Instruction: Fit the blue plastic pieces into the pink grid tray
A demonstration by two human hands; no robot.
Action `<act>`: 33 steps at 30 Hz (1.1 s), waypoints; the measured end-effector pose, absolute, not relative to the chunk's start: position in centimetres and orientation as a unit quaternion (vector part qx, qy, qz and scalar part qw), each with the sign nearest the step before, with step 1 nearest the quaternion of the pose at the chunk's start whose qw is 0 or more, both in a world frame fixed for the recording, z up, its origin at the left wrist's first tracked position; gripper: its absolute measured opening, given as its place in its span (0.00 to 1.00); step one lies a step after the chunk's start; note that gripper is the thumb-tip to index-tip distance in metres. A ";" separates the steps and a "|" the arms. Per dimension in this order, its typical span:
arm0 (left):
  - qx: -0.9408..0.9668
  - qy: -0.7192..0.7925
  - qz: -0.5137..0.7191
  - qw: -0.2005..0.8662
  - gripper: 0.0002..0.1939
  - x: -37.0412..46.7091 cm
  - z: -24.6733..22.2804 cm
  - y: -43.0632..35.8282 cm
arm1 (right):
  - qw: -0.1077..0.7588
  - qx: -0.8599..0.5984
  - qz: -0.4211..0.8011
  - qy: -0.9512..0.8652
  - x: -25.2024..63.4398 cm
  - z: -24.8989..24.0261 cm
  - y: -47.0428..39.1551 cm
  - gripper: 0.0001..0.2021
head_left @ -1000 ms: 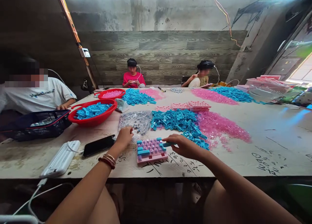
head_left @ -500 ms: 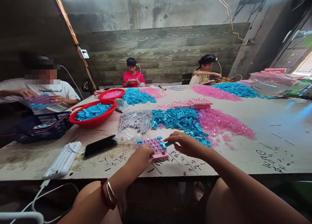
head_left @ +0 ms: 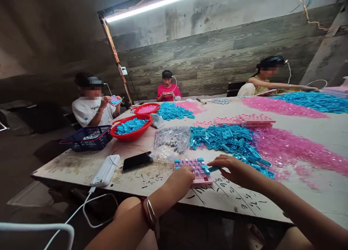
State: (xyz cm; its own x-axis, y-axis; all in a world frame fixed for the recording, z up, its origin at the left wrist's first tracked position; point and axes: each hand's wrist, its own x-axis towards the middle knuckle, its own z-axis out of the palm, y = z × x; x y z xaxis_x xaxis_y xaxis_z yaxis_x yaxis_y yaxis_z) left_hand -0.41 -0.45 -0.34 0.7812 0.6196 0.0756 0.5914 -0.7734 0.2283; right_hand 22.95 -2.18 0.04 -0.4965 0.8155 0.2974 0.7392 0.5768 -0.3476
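Observation:
A pink tray (head_left: 203, 181) filled with small clear pink pieces and some blue ones lies near the table's front edge. My left hand (head_left: 183, 177) is closed on its lower left part, the fingertips curled out of sight. At the tray's right side, my right hand (head_left: 227, 165) pinches a dark blue piece (head_left: 214, 168) between thumb and fingers, its left end by a blue piece on the tray. Behind are a heap of blue pieces (head_left: 223, 137) and a spread of clear pink pieces (head_left: 293, 145).
Left of the tray are a phone (head_left: 137, 161), a white power bank (head_left: 106, 170) with cable, a plastic bag (head_left: 172, 139), a red basin (head_left: 132, 136) and a dark basket (head_left: 91, 143). Pink trays (head_left: 257, 119) are stacked behind. Three people sit around the table.
The view has swung left, so things appear further right. The person at the left now holds a pink and blue item higher. My hands keep nearly the same place at the tray.

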 end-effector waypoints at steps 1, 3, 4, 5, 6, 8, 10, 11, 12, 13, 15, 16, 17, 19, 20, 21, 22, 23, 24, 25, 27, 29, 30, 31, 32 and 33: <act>0.941 0.313 0.076 0.098 0.10 -0.4 -0.3 -0.5 | 0.222 -0.451 0.086 -0.860 23.0 0.0 -2.2 0.30; 0.945 0.300 0.085 0.099 0.10 -0.3 -0.2 -0.6 | 0.226 -0.450 0.084 -0.860 23.0 0.0 -2.2 0.30; 0.946 0.297 0.087 0.098 0.11 -0.3 -0.1 -0.6 | 0.226 -0.450 0.083 -0.860 23.0 0.0 -2.2 0.30; 0.946 0.295 0.088 0.096 0.11 -0.3 -0.1 -0.6 | 0.225 -0.452 0.082 -0.860 23.0 0.0 -2.2 0.30; 0.947 0.295 0.088 0.094 0.11 -0.3 -0.1 -0.6 | 0.221 -0.453 0.082 -0.860 23.0 0.0 -2.2 0.29; 0.947 0.296 0.085 0.089 0.10 -0.4 -0.2 -0.5 | 0.214 -0.455 0.084 -0.860 23.0 0.1 -2.2 0.29; 0.947 0.300 0.075 0.085 0.10 -0.4 -0.2 -0.5 | 0.210 -0.455 0.086 -0.861 23.0 0.1 -2.2 0.29; 0.947 0.302 0.070 0.081 0.10 -0.4 -0.2 -0.5 | 0.209 -0.455 0.087 -0.861 23.0 0.0 -2.2 0.29; 0.947 0.304 0.066 0.077 0.10 -0.4 -0.2 -0.5 | 0.209 -0.456 0.088 -0.861 23.0 0.0 -2.2 0.28; 0.947 0.306 0.063 0.073 0.10 -0.3 -0.2 -0.6 | 0.210 -0.457 0.089 -0.860 23.0 0.0 -2.1 0.28; 0.947 0.309 0.059 0.065 0.10 -0.3 0.0 -0.7 | 0.207 -0.460 0.092 -0.859 23.1 0.0 -2.1 0.28; 0.947 0.310 0.057 0.061 0.10 -0.2 0.0 -0.8 | 0.205 -0.462 0.093 -0.858 23.1 -0.1 -2.1 0.28; 0.947 0.312 0.055 0.056 0.10 -0.1 0.1 -0.9 | 0.203 -0.463 0.093 -0.858 23.1 -0.1 -2.1 0.28; 0.946 0.318 0.048 0.049 0.09 0.0 0.2 -1.1 | 0.203 -0.463 0.093 -0.858 23.2 -0.1 -2.1 0.28; 0.945 0.322 0.045 0.047 0.09 0.0 0.3 -1.1 | 0.205 -0.461 0.093 -0.859 23.2 -0.1 -2.0 0.28; 0.944 0.324 0.042 0.047 0.09 0.0 0.3 -1.1 | 0.207 -0.458 0.092 -0.860 23.2 -0.1 -2.0 0.28; 0.944 0.325 0.042 0.047 0.09 0.0 0.3 -1.1 | 0.210 -0.455 0.092 -0.860 23.2 -0.1 -2.0 0.28; 0.943 0.325 0.046 0.046 0.10 0.0 0.3 -1.1 | 0.211 -0.453 0.092 -0.861 23.2 -0.1 -2.0 0.28; 0.943 0.325 0.052 0.045 0.10 0.0 0.2 -1.0 | 0.212 -0.452 0.092 -0.862 23.2 -0.1 -2.0 0.28; 0.943 0.326 0.058 0.042 0.10 -0.1 0.0 -0.9 | 0.212 -0.451 0.091 -0.862 23.2 0.0 -2.0 0.28; 0.941 0.329 0.068 0.037 0.10 -0.1 -0.3 -0.8 | 0.215 -0.452 0.092 -0.861 23.2 0.0 -2.0 0.27; 0.940 0.333 0.071 0.036 0.09 -0.1 -0.6 -0.7 | 0.220 -0.454 0.091 -0.858 23.2 0.0 -2.1 0.27; 0.939 0.334 0.073 0.035 0.09 -0.1 -0.7 -0.6 | 0.221 -0.456 0.091 -0.858 23.1 0.1 -2.1 0.26; 0.939 0.334 0.076 0.034 0.08 0.0 -0.8 -0.6 | 0.219 -0.456 0.090 -0.858 23.1 0.1 -2.1 0.26; 0.938 0.337 0.077 0.034 0.08 0.0 -0.8 -0.7 | 0.215 -0.456 0.090 -0.859 23.1 0.1 -2.1 0.26; 0.937 0.340 0.076 0.035 0.08 0.1 -0.8 -0.7 | 0.211 -0.457 0.090 -0.860 23.1 0.1 -2.1 0.26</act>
